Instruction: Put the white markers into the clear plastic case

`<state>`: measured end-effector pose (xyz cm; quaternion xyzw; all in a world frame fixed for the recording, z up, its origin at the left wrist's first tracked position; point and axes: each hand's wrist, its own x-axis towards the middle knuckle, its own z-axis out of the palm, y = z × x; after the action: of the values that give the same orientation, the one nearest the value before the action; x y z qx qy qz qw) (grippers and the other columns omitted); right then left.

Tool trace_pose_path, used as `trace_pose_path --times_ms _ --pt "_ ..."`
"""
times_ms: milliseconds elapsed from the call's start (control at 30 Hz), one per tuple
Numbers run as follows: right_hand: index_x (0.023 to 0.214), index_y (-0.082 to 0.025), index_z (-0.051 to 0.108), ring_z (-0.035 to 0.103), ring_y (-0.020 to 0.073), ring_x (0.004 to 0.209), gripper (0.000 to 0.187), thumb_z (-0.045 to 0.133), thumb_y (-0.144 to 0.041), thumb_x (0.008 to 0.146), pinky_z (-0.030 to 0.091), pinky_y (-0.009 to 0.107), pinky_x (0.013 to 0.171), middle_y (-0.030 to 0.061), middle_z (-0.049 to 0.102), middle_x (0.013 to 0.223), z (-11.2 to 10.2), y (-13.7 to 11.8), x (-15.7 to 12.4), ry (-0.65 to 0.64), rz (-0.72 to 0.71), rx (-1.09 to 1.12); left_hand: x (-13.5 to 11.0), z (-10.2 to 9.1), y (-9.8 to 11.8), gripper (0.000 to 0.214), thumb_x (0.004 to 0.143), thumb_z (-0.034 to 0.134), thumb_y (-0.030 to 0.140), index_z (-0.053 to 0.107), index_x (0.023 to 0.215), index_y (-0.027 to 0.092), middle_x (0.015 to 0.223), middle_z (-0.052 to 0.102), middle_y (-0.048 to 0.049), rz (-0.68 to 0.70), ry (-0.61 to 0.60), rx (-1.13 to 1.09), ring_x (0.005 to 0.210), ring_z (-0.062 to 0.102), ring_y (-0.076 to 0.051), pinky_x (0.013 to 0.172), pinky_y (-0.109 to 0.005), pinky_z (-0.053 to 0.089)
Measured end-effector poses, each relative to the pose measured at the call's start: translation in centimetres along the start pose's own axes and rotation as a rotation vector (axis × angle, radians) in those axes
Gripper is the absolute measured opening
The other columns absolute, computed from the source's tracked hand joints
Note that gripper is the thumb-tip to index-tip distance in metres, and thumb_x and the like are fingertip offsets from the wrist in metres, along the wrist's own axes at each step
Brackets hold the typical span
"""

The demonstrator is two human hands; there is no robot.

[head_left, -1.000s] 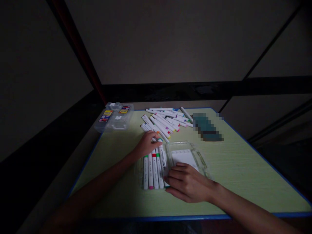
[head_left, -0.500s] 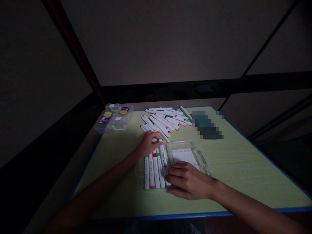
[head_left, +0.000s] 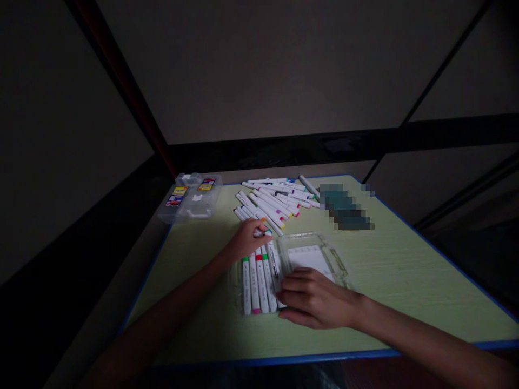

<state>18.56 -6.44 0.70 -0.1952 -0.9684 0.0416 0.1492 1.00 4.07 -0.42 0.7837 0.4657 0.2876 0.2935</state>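
A row of several white markers lies in one half of an open clear plastic case (head_left: pixel 302 236). The rightmost white marker (head_left: pixel 274 262) lies slightly slanted against the others. My left hand (head_left: pixel 246 239) is closed in a pinch at that marker's far end, over the top of the row. My right hand (head_left: pixel 312 298) has its fingers curled and closed around the near end of the same marker, hiding its tip. The right hand also covers part of the case's other half, where a white paper insert (head_left: pixel 310 259) shows.
Loose white markers (head_left: pixel 267 205) with coloured ends are heaped behind the case. Clear plastic cases with labels (head_left: pixel 197 205) stand at the table's back left. A pixelated dark green object (head_left: pixel 344 208) lies at the right. Blue edging borders the pale green table (head_left: pixel 397 259).
The whole view has shifted slightly. My right fingers now cover the marker's green near end, which showed before. Both hands otherwise stay at the same marker.
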Motion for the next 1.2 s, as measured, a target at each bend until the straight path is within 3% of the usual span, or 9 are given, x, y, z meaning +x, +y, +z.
trace_pose_path --times_ms 433,1200 --pt "0.084 -0.015 0.059 0.050 0.0136 0.063 0.027 0.038 -0.032 0.089 0.034 0.028 0.060 0.0022 0.057 0.069 0.23 -0.20 -0.12 0.067 0.007 -0.002 0.01 -0.03 -0.31 0.011 0.062 0.063 0.015 0.054 0.067 0.013 0.074 0.056 -0.0009 0.007 0.003 -0.023 0.071 0.051 -0.013 0.063 -0.023 0.040" --pt "0.081 -0.016 0.059 0.049 0.0133 0.064 0.028 0.038 -0.032 0.089 0.031 0.028 0.059 0.0011 0.057 0.070 -0.18 -0.06 0.12 0.023 0.005 0.016 0.10 -0.01 -0.14 0.012 0.060 0.063 0.016 0.053 0.066 0.014 0.072 0.055 -0.0002 -0.024 -0.002 -0.061 0.070 0.050 -0.013 0.063 -0.023 0.041"
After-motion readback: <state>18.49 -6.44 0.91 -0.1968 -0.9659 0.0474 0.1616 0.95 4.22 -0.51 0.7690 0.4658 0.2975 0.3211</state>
